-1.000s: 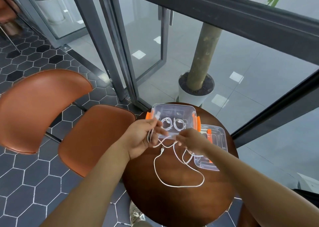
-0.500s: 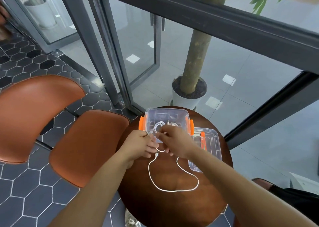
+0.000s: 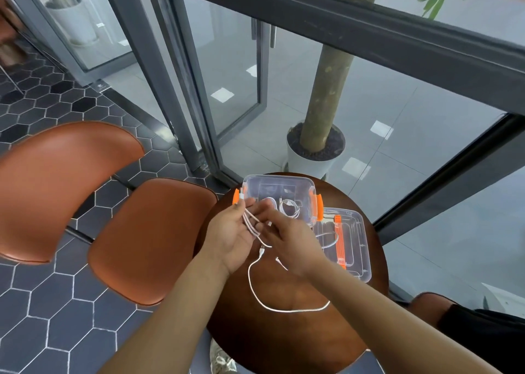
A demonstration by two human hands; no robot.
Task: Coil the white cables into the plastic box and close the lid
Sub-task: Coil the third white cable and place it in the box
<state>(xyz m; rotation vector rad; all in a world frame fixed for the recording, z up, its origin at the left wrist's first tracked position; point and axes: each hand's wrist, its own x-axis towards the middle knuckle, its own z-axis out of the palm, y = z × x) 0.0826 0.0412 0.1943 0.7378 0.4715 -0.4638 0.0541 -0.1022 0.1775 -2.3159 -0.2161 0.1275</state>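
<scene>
A clear plastic box (image 3: 279,184) with orange latches stands open at the far edge of the round wooden table (image 3: 298,331). A coiled white cable (image 3: 289,207) lies inside it. My left hand (image 3: 233,234) is turned palm up in front of the box, fingers fairly straight, with several strands of another white cable (image 3: 251,224) lying across it. My right hand (image 3: 287,241) reaches over from the right and pinches those strands at the left palm. The cable's loose end loops over the table (image 3: 284,309). The clear lid (image 3: 355,248) lies right of the box.
Two orange-brown chairs (image 3: 147,237) stand left of the table on a hexagon-tile floor. Behind the table are dark window frames, glass doors and a potted tree trunk (image 3: 315,152). A dark object (image 3: 483,336) sits at the lower right.
My left hand has turned from a closed grip to palm up with strands laid across it. The right hand slid down onto the left palm. The loose loop on the table is slightly shorter.
</scene>
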